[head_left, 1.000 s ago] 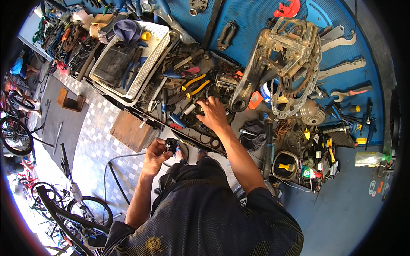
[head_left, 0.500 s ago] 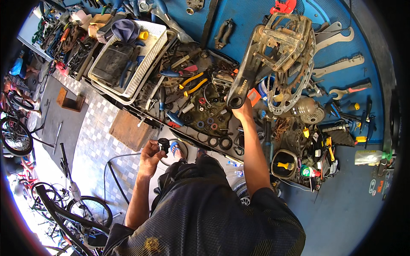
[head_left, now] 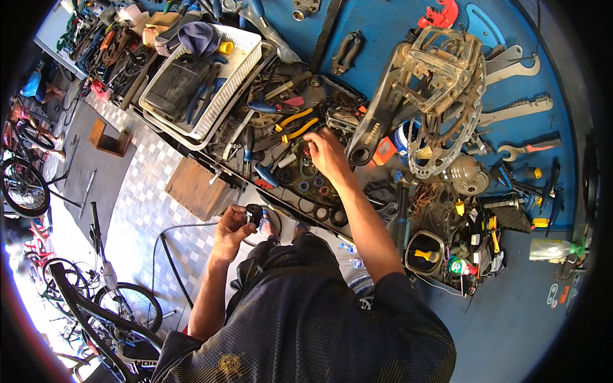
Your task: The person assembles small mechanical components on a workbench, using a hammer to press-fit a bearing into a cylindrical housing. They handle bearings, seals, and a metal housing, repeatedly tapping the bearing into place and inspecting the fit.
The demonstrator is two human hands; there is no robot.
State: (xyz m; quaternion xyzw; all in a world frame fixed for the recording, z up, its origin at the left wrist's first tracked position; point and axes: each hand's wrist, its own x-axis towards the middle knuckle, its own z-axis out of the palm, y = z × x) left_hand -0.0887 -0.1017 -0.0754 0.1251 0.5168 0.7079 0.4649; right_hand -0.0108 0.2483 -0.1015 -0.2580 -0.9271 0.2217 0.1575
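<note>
My left hand (head_left: 231, 235) is closed around a small black, round bicycle part (head_left: 254, 214) with a ring-like top, held in front of my waist. My right hand (head_left: 327, 155) is over the workbench's cluttered parts area, its fingers bent together among the small parts; whatever lies between the fingertips is hidden. Just beyond those fingers are pliers with yellow handles (head_left: 299, 129). Several small bearing rings (head_left: 314, 191) lie nearer to me. Right of this hand stands a black crank arm (head_left: 370, 131) with a worn metal pedal (head_left: 440, 67) and a toothed chainring (head_left: 440, 167).
A white basket (head_left: 246, 64) with tools stands at the bench's back left. Wrenches (head_left: 517, 112) hang on the blue board. A wooden block (head_left: 196, 188) is left of the bench. Bicycles (head_left: 128, 306) stand at lower left. A black tub (head_left: 424, 239) holds a yellow-handled item.
My right hand has left the crank arm and moved left onto the small parts on the bench. My left hand still holds the black part, now slightly higher and tilted, showing its ring-like top.
</note>
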